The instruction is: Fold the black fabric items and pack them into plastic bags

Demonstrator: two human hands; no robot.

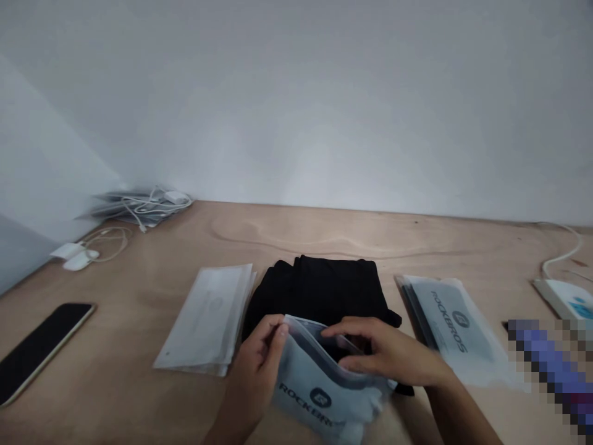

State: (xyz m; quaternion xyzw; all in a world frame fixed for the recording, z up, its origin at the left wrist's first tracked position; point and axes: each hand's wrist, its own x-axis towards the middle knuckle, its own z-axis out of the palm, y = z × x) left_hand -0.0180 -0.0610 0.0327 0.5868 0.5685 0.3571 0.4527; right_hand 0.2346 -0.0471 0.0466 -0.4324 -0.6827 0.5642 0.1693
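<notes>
A frosted ROCKBROS zip bag (322, 395) is gripped at six o'clock, its mouth held apart by the half-closed left hand (254, 364) and right hand (384, 352). A folded black garment (315, 290) is pressed behind it, flanked by a stack of frosted bags (204, 321) and a ROCKBROS bag stack (451, 321). A phone (41, 352) lies at nine o'clock.

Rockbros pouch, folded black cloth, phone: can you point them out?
Translucent grey Rockbros plastic pouch (320, 397), head view, on its printed logo.
Folded black cloth (315, 287), head view, on its top.
Black smartphone (41, 352), head view, on its screen.
</notes>
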